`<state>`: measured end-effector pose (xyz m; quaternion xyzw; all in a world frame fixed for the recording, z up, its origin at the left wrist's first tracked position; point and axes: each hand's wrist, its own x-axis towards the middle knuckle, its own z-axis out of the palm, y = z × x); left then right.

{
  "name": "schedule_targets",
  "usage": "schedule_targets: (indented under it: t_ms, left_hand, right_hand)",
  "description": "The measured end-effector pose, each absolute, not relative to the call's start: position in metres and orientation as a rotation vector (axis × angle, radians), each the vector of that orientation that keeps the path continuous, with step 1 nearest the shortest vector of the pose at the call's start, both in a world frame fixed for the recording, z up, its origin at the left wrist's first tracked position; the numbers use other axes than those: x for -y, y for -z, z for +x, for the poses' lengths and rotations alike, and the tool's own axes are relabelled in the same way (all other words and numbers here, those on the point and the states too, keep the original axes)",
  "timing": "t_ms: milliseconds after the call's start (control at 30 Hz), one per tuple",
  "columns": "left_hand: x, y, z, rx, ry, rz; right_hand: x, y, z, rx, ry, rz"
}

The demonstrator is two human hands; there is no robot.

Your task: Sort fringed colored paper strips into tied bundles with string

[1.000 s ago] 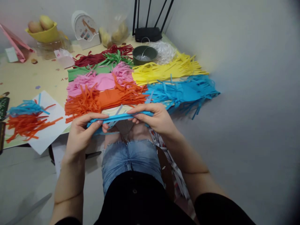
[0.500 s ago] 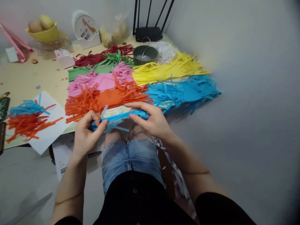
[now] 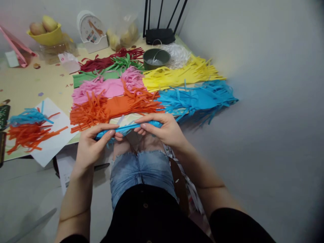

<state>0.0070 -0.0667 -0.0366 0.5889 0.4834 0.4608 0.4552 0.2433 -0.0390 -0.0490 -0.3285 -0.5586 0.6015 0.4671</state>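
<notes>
A rolled blue fringed paper piece [image 3: 129, 128] lies level between both hands, just over my knees and in front of the table edge. My left hand [image 3: 92, 146] pinches its left end with thumb and fingers closed. My right hand [image 3: 165, 130] wraps its fingers over the right end. Just beyond the hands lie the orange fringed paper [image 3: 111, 107] and the blue fringed paper [image 3: 194, 98].
On the table [image 3: 30, 84] lie pink [image 3: 106, 87], green [image 3: 101, 72], dark red [image 3: 106, 60] and yellow [image 3: 177, 76] fringed sheets, a dark bowl [image 3: 155, 58], a router [image 3: 160, 35], a yellow fruit bowl [image 3: 47, 35] and loose orange and blue strips [image 3: 27, 126] on white paper.
The blue roll was turned between my fingers. My left hand curled up around its end half a second ago and now pinches it flat again; the roll sits level.
</notes>
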Motion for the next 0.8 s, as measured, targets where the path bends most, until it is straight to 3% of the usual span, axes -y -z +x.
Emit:
schedule_targets:
  t_ms: [400,667,800]
  left_hand:
    - [0.063,0.053,0.003,-0.963,-1.225,1.361]
    - [0.061,0.023,-0.007,-1.114,-0.780,1.843]
    - [0.055,0.025,0.004,-1.055,-0.582,1.924]
  right_hand:
    - [0.029,0.060,0.242,1.231,-1.685,-0.702]
    - [0.031,0.052,0.251,1.912,-1.100,-0.772]
    - [0.036,0.047,0.251,2.100,-0.991,-0.650]
